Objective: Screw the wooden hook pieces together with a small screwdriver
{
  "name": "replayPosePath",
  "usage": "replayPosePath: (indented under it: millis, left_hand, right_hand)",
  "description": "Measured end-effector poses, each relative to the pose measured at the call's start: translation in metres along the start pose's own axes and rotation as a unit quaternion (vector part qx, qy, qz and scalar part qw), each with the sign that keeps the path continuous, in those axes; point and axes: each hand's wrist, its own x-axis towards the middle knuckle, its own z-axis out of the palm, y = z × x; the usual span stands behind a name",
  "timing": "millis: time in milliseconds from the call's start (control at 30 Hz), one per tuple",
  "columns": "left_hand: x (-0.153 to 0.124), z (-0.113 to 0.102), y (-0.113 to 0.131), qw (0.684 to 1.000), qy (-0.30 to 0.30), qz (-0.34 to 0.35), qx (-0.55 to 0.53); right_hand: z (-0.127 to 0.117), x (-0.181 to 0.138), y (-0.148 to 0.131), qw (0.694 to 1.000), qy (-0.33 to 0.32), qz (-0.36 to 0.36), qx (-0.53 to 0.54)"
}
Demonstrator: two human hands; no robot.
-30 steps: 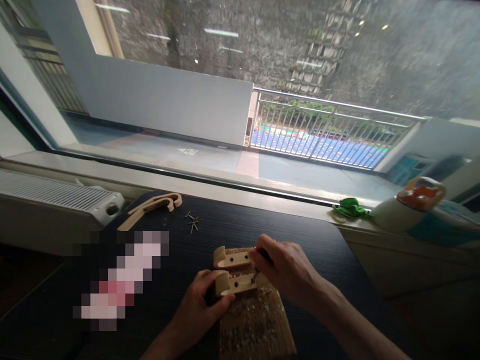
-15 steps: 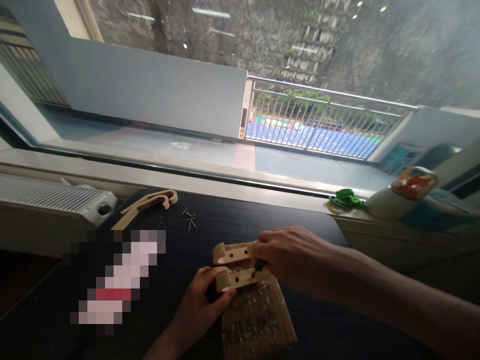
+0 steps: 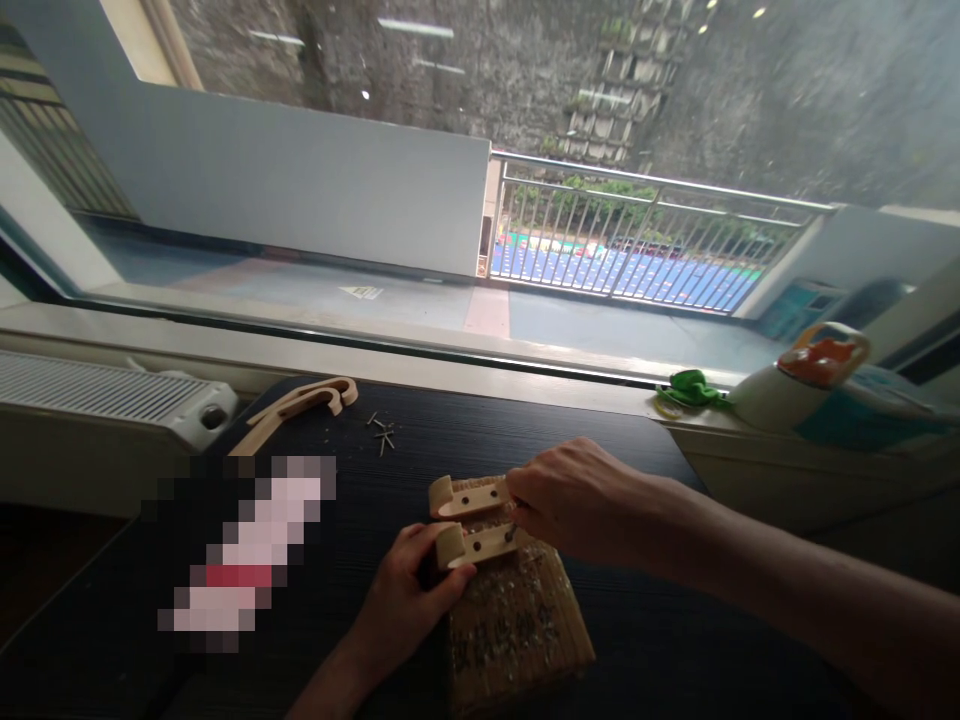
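Observation:
Two light wooden pieces with dark holes lie side by side on a wooden block point(image 3: 517, 630) covered in shavings. My left hand point(image 3: 405, 595) grips the nearer wooden piece point(image 3: 471, 545) at its rounded left end, fingers curled round it. My right hand point(image 3: 577, 500) is closed at the right ends of both pieces, pinching a small dark tool whose tip meets the near piece. The farther wooden piece point(image 3: 466, 497) lies just behind, partly under my right fingers.
The dark table point(image 3: 360, 540) carries a curved wooden part point(image 3: 300, 405) and several small nails point(image 3: 382, 432) at the back left, plus a blurred-out patch point(image 3: 240, 550). A radiator point(image 3: 112, 395) stands left. On the sill right lie a green rag point(image 3: 694, 388) and a white jug point(image 3: 802, 390).
My right forearm has swung lower and more to the right while the hand stays on the pieces. The view has shifted slightly. My left hand keeps its grip.

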Motion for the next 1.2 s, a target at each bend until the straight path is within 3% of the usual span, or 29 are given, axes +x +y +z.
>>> replayPosePath:
  millis: [267, 433, 600, 1000, 1200]
  left_hand:
    - [0.0, -0.001, 0.003, 1.0, 0.01, -0.004, -0.008]
    - [0.0, 0.0, 0.001, 1.0, 0.003, 0.006, -0.005]
    - [0.0, 0.001, -0.003, 1.0, 0.005, 0.013, -0.002]
    - [0.0, 0.003, -0.005, 1.0, 0.02, 0.003, -0.007]
    - [-0.001, 0.001, -0.006, 1.0, 0.007, 0.003, -0.006]
  right_hand:
    - [-0.01, 0.0, -0.005, 0.997, -0.027, -0.07, -0.013]
    - [0.001, -0.002, 0.002, 0.998, 0.016, -0.055, 0.01]
    - [-0.002, -0.004, 0.005, 0.999, -0.044, 0.0, 0.025]
    - [-0.006, -0.003, 0.001, 0.997, -0.018, -0.081, 0.007]
    - [0.001, 0.0, 0.005, 0.998, -0.022, -0.045, 0.04]
